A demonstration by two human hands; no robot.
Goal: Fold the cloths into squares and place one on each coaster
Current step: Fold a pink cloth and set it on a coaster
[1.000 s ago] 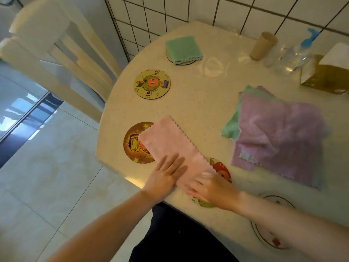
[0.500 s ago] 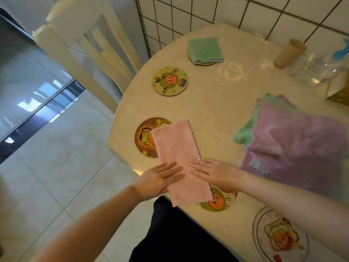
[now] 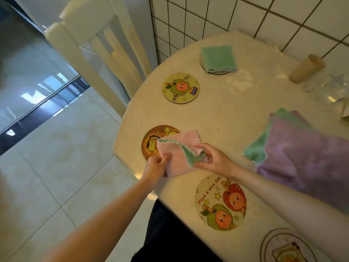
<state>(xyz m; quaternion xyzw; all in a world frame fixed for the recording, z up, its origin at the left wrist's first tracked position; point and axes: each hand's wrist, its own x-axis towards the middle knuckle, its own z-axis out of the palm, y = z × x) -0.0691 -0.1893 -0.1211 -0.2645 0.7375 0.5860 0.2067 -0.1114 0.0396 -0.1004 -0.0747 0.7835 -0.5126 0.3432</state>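
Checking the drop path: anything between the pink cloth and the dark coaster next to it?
Nothing visible. The pink cloth, held by the left hand and right hand, already overlaps the dark coaster; the coaster's exposed part is bare.

Soft, fuzzy pink cloth with a green underside and scalloped edge sits in both grips. Just beside them the dark coaster looks smooth and printed, faintly glossy. The desk is pale, speckled, slightly shiny. Well beyond, wall tiles gleam; the floor is polished.
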